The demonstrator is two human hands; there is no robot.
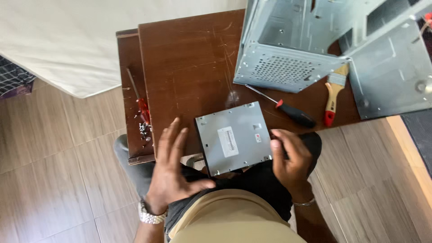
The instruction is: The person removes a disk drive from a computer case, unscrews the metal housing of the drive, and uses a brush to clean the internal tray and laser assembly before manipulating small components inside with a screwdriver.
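The optical drive (235, 138), a flat grey metal unit with a white label and a small red mark on its upper face, lies at the near edge of the brown wooden table (189, 63), its near corner overhanging the edge above the person's lap. The right hand (289, 158) is at the drive's right edge: the fingers are curled and the thumb and fingertips pinch that edge, so the hand has hold of the drive. The left hand (172, 168) is open, fingers spread and extended, palm down, just left of the drive; it holds nothing, and whether it rests on the table edge cannot be determined. A metal wristwatch (150, 216) is on the left wrist and a thin bracelet (304, 203) on the right. Just beyond the drive, a screwdriver with a black-and-red handle (288, 110) lies on the table, its shaft pointing up and to the left. Beside it lies a paintbrush (333, 92) with a wooden handle and red tip. Behind both stands an open grey metal computer case (288, 54) with a perforated panel. On the left, lower table section lie a red-handled screwdriver (139, 101) and a small cluster of screws (145, 130). The floor (58, 180) is grey wood-look tile.
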